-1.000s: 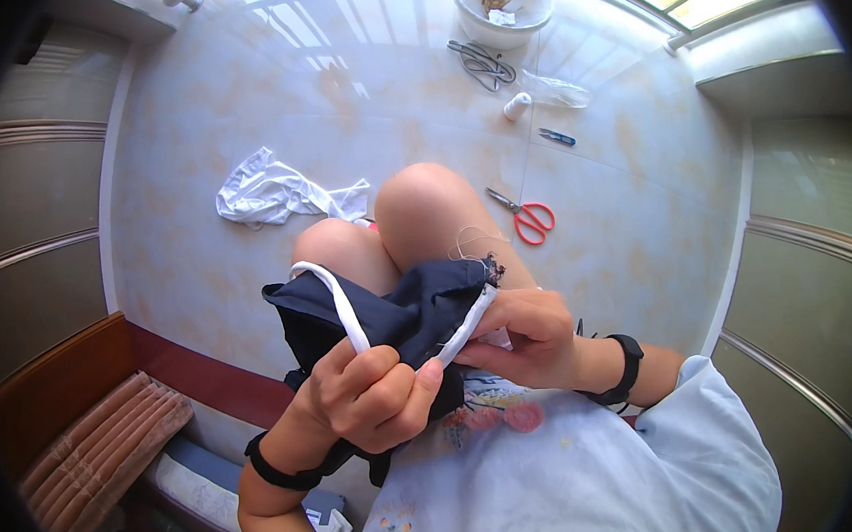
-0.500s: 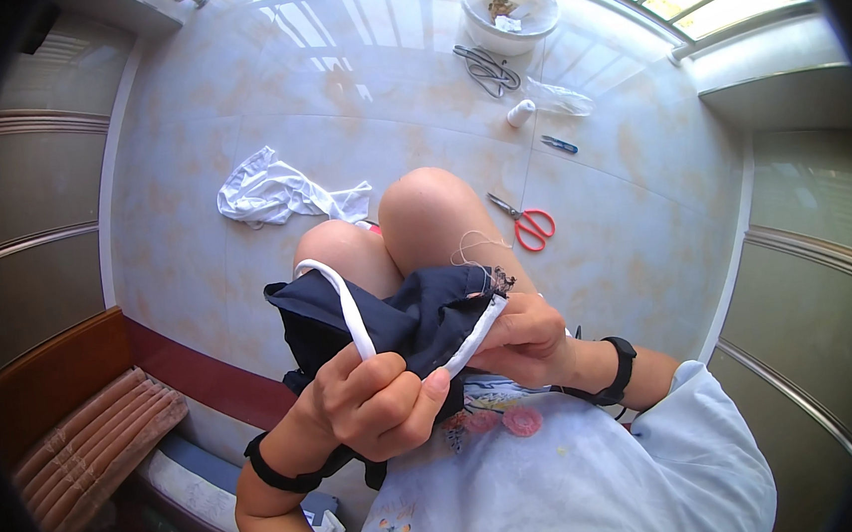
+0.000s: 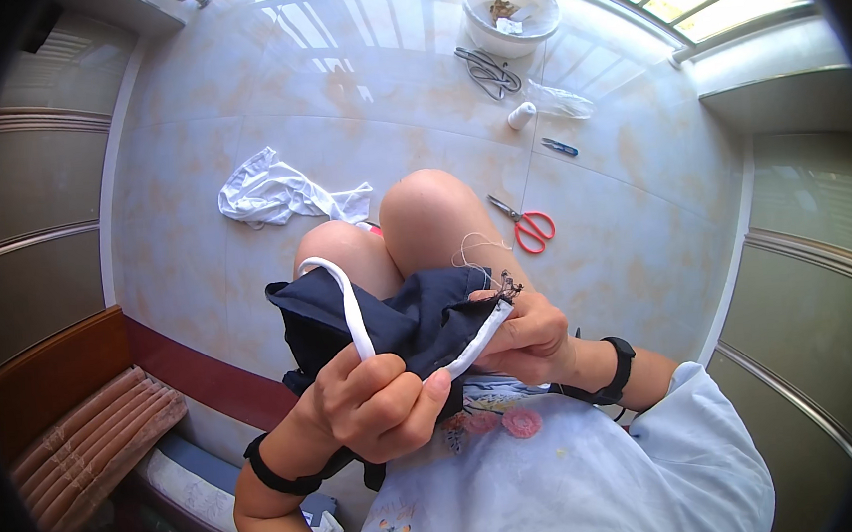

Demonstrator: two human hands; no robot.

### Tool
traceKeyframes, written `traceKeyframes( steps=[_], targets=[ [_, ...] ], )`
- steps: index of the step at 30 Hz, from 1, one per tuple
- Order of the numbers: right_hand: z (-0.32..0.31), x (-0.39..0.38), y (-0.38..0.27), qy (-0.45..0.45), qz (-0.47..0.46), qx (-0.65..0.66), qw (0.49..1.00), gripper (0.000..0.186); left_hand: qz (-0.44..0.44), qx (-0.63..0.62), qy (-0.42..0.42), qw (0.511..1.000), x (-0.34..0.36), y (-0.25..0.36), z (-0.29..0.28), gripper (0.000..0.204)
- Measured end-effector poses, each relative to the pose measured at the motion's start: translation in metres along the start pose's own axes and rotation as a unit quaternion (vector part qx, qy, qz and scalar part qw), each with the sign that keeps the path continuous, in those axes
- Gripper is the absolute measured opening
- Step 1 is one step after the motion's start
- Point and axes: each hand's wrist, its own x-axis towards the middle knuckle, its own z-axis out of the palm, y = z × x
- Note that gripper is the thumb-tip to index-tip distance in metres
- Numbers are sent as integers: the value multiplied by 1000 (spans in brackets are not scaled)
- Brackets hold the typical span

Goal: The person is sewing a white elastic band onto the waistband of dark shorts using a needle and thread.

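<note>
A dark navy cloth [image 3: 420, 311] is bunched over my lap, with a white fabric strip [image 3: 351, 307] running along its near edge. My left hand [image 3: 382, 399] is closed on the strip, and a loose length of it loops up and over the cloth. At the strip's other end, my right hand [image 3: 527, 338] pinches the cloth and strip between thumb and fingers. Loose pale thread [image 3: 475, 247] curls above a frayed dark tuft [image 3: 508, 286] at the cloth's right corner. Whether a needle is there is too small to tell.
On the tiled floor ahead lie red-handled scissors [image 3: 531, 230], small blue thread snips [image 3: 560, 146], a white thread spool [image 3: 521, 115], a grey cord [image 3: 487, 71] and a clear plastic bag [image 3: 561, 100]. A white bowl [image 3: 474, 12] stands beyond. White cloth [image 3: 275, 193] lies crumpled to the left.
The cloth's right corner and frayed tuft have shifted slightly right with my right fingers. My left hand keeps its grip in nearly the same place.
</note>
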Motion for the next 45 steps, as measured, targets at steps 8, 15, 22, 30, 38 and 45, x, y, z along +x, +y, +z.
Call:
traceKeyframes(
  steps=[8, 15, 22, 30, 38, 45],
  targets=[
    [-2, -2, 5, -10, -25, 2, 1000, 16, 1, 0, 5, 1000, 1, 1, 0, 21],
    [-2, 0, 1, -10, 4, 3, 1000, 20, -5, -2, -6, 1000, 1, 2, 0, 21],
    [-4, -3, 6, -16, -26, -5, 1000, 17, -21, -7, 45, 999, 4, 3, 6, 17],
    [-3, 2, 1, -16, -26, 6, 1000, 17, -25, -19, -2, 1000, 3, 2, 2, 21],
    [-3, -2, 3, -8, -23, 8, 1000, 16, -21, -13, -1, 1000, 4, 2, 2, 20],
    [-2, 1, 2, -3, -24, 3, 1000, 15, -26, -19, -2, 999, 4, 4, 4, 19]
  ],
)
